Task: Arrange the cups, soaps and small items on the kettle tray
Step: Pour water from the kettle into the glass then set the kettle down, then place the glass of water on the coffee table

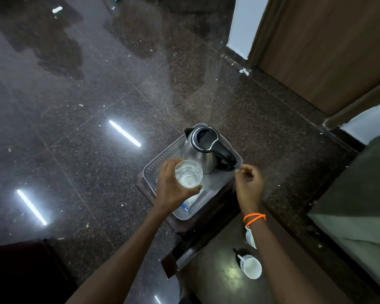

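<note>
A grey perforated tray [162,155] rests on a small dark stand and carries a steel kettle [203,148] with a black lid and handle. My left hand [171,189] grips a clear empty glass [188,174] from the side, upright, above the tray's near half. My right hand [248,183] hovers at the tray's right edge with fingers loosely curled and nothing visible in them. Small white packets with blue ends [190,204] lie in the tray's near corner, partly hidden by my left hand. Two white cups [251,266] [250,238] stand on the floor near my right forearm.
The dark stand [191,233] under the tray sits on a polished speckled floor [97,150] with scattered debris. A wooden door [327,51] is at the upper right. A bed edge [360,205] runs along the right. Dark furniture [20,270] fills the lower left corner.
</note>
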